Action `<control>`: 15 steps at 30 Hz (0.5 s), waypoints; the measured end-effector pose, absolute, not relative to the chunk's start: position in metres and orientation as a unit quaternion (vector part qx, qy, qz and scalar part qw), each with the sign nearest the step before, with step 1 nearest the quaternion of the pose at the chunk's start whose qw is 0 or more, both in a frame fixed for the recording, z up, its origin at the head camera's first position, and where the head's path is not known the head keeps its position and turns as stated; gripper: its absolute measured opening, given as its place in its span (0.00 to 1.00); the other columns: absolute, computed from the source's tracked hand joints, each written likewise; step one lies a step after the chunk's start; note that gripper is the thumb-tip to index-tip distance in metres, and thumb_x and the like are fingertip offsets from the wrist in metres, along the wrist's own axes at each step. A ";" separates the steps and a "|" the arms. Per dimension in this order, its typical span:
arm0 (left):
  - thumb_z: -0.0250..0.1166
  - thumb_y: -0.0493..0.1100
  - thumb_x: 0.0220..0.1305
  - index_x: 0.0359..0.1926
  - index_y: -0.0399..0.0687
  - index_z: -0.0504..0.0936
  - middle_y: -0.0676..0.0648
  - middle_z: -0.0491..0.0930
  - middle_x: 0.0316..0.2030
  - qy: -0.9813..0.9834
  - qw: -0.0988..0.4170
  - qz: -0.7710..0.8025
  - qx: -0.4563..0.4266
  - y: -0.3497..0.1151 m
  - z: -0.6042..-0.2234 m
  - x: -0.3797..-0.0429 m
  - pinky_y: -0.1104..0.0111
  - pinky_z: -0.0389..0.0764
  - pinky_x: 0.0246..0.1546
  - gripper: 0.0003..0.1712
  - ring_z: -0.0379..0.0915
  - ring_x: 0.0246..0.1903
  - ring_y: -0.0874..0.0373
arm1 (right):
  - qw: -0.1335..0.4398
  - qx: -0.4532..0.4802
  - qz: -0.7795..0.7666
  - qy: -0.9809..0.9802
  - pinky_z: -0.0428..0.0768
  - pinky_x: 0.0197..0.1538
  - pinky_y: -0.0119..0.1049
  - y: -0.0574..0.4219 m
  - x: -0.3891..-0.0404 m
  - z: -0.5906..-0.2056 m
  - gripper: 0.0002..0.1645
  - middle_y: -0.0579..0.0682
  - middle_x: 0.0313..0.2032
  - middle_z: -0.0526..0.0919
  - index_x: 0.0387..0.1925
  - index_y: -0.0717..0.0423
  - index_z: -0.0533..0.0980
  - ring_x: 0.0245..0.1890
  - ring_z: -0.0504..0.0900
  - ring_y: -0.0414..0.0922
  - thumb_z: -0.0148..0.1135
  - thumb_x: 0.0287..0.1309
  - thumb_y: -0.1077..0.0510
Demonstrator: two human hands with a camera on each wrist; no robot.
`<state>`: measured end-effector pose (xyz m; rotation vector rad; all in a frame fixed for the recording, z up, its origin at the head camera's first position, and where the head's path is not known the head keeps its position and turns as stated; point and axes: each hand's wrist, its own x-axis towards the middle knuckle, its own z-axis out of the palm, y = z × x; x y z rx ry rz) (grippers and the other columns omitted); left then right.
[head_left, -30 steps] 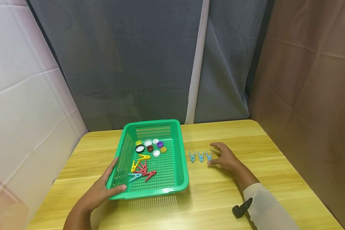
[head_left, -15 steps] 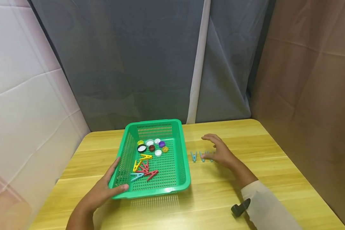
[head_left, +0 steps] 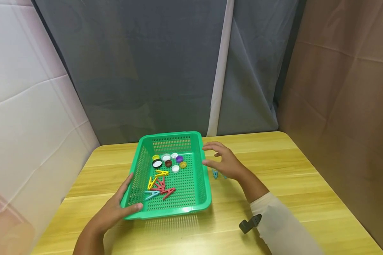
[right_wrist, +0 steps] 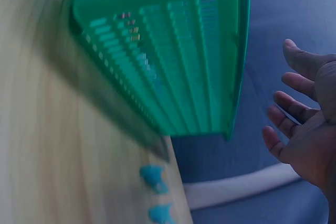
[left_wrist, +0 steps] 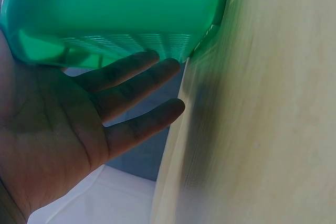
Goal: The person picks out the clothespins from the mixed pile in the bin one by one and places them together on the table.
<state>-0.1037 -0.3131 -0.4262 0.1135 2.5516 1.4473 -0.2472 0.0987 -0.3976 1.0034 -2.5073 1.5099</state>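
Note:
A green plastic basket (head_left: 187,209) stands on the table, holding several bottle caps (head_left: 175,169) at its far end. Nearer me in it lie yellow clothespins (head_left: 162,173), red clothespins (head_left: 168,193) and a light blue clothespin (head_left: 152,194). My left hand (head_left: 115,209) holds the basket's near left corner, thumb over the rim; in the left wrist view its other fingers (left_wrist: 142,124) are straight. My right hand (head_left: 225,163), fingers spread and holding nothing, is beside the right rim. Beneath it, blue clothespins (head_left: 215,173) lie on the table, partly hidden.
The wooden table (head_left: 293,198) reaches a grey curtain (head_left: 131,71) at the back. A pale cloth (head_left: 28,106) hangs on the left and a brown one (head_left: 344,88) on the right. A black device (head_left: 250,224) is at the right sleeve.
My right hand has moved left from the row of blue clothespins to the basket's right rim. My left hand keeps its hold on the corner.

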 end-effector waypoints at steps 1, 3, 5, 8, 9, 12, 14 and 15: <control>0.73 0.48 0.72 0.89 0.72 0.29 0.28 0.37 0.87 0.864 0.104 0.491 0.040 -0.313 -0.426 -0.104 0.31 0.71 0.68 0.68 0.63 0.76 0.25 | 0.020 0.327 0.489 -0.809 0.76 0.69 0.65 0.094 -0.247 -0.395 0.31 0.59 0.75 0.74 0.70 0.61 0.78 0.76 0.72 0.61 0.74 0.70 0.58; 0.73 0.48 0.71 0.89 0.73 0.29 0.28 0.38 0.87 0.863 0.106 0.492 0.040 -0.313 -0.426 -0.104 0.31 0.70 0.68 0.68 0.64 0.75 0.25 | 0.011 0.333 0.487 -0.807 0.77 0.69 0.63 0.085 -0.247 -0.390 0.31 0.59 0.75 0.74 0.71 0.61 0.77 0.77 0.71 0.60 0.74 0.71 0.58; 0.73 0.48 0.71 0.89 0.73 0.29 0.28 0.38 0.87 0.862 0.107 0.494 0.041 -0.312 -0.426 -0.104 0.31 0.70 0.69 0.68 0.65 0.75 0.26 | -0.001 0.337 0.488 -0.805 0.78 0.70 0.62 0.076 -0.247 -0.385 0.31 0.59 0.75 0.73 0.71 0.61 0.77 0.77 0.72 0.60 0.73 0.71 0.58; 0.73 0.48 0.71 0.89 0.73 0.29 0.28 0.38 0.87 0.862 0.107 0.494 0.041 -0.312 -0.426 -0.104 0.32 0.70 0.69 0.68 0.65 0.75 0.26 | -0.023 0.345 0.486 -0.803 0.78 0.71 0.61 0.061 -0.246 -0.381 0.33 0.58 0.76 0.72 0.73 0.59 0.75 0.76 0.73 0.59 0.74 0.71 0.57; 0.73 0.48 0.71 0.89 0.73 0.29 0.28 0.38 0.87 0.862 0.108 0.493 0.040 -0.312 -0.426 -0.104 0.32 0.70 0.69 0.68 0.64 0.75 0.26 | -0.032 0.348 0.486 -0.801 0.78 0.71 0.60 0.056 -0.245 -0.380 0.34 0.57 0.77 0.72 0.73 0.58 0.75 0.76 0.73 0.58 0.74 0.71 0.57; 0.73 0.48 0.71 0.89 0.72 0.29 0.28 0.38 0.87 0.865 0.107 0.488 0.037 -0.312 -0.426 -0.103 0.31 0.70 0.68 0.68 0.62 0.76 0.24 | -0.057 0.358 0.484 -0.796 0.79 0.71 0.59 0.041 -0.243 -0.378 0.35 0.56 0.77 0.71 0.74 0.58 0.75 0.75 0.75 0.57 0.76 0.69 0.57; 0.73 0.48 0.71 0.89 0.72 0.29 0.28 0.38 0.87 0.866 0.106 0.488 0.036 -0.312 -0.426 -0.103 0.30 0.70 0.68 0.68 0.62 0.76 0.24 | -0.074 0.368 0.483 -0.791 0.80 0.71 0.59 0.030 -0.241 -0.378 0.36 0.57 0.77 0.71 0.73 0.59 0.75 0.73 0.76 0.57 0.76 0.68 0.58; 0.73 0.48 0.71 0.89 0.72 0.29 0.28 0.38 0.87 0.866 0.105 0.487 0.036 -0.312 -0.426 -0.103 0.31 0.70 0.68 0.68 0.62 0.76 0.24 | -0.085 0.371 0.483 -0.788 0.80 0.71 0.58 0.025 -0.239 -0.377 0.36 0.57 0.77 0.71 0.73 0.59 0.75 0.73 0.77 0.57 0.77 0.68 0.58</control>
